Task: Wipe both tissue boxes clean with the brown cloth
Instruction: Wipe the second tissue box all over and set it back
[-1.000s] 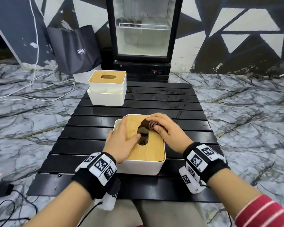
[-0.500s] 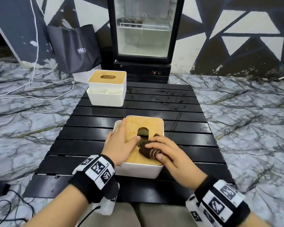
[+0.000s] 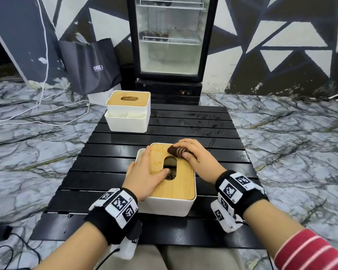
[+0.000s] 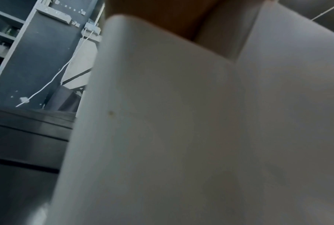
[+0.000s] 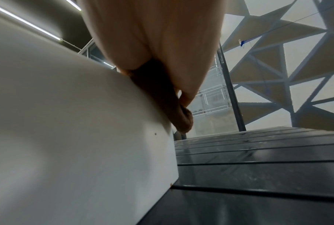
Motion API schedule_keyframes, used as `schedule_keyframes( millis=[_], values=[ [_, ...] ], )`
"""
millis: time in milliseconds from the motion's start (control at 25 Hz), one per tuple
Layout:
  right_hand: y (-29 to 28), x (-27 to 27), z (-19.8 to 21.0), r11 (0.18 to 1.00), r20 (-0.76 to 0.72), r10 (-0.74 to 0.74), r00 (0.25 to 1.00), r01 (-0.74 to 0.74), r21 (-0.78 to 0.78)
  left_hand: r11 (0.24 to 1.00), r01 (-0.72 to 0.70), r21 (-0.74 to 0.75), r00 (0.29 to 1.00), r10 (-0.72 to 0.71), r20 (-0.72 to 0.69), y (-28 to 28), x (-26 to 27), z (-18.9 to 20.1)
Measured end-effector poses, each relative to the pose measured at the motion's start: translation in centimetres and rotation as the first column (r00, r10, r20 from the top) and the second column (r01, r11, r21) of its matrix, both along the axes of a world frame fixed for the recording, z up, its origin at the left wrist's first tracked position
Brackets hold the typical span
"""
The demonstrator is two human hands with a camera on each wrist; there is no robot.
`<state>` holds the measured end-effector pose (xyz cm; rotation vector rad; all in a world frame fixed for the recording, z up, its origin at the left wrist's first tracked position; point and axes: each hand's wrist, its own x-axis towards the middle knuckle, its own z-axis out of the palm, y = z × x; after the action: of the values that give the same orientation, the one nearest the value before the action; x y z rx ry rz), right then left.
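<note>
Wiping the near tissue box's bamboo lid

The right hand (image 3: 195, 154) pinched the folded brown cloth (image 3: 177, 151) at the lid's far right corner; the left hand (image 3: 144, 170) lay flat, fingers together, steadying the near tissue box (image 3: 172, 205). The far tissue box (image 3: 128, 112) likely came next.

The bunched brown cloth (image 3: 177, 151) lies on the near tissue box (image 3: 170, 206)'s wooden lid; the far tissue box (image 3: 128, 114) stands apart.

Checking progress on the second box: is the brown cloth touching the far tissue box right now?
No, the brown cloth is under the right hand on the near box's lid.
</note>
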<state>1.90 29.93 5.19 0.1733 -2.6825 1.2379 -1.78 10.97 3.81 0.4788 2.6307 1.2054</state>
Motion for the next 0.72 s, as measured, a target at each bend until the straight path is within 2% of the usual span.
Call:
schedule_keyframes(
  millis=[160,280,360,520,720],
  values=[
    [-0.6,0.4,0.2,0.998,0.013,-0.055,0.998,0.055,-0.011,0.993,0.034,-0.117,0.983,-0.054,-0.175,-0.5,1.5,1.4],
    [-1.5,1.0,-0.4,0.982,-0.033,-0.190,0.981,0.189,-0.008,0.955,0.149,-0.256,0.965,-0.196,-0.172,-1.3,3.4,1.8],
    [-1.9,1.8,-0.7,0.964,-0.036,-0.264,0.964,0.265,0.023,0.938,0.177,-0.299,0.957,-0.235,-0.172,-1.8,3.7,1.7],
    [-1.6,4.3,-0.4,0.959,-0.016,-0.281,0.959,0.282,0.033,0.959,0.164,-0.233,0.976,-0.191,-0.100,-4.0,1.2,2.1],
    [-1.5,8.7,-0.1,0.998,-0.014,-0.066,0.998,0.066,0.012,0.998,-0.059,-0.013,0.998,0.059,-0.037,-7.0,-1.4,1.9]
  ],
)
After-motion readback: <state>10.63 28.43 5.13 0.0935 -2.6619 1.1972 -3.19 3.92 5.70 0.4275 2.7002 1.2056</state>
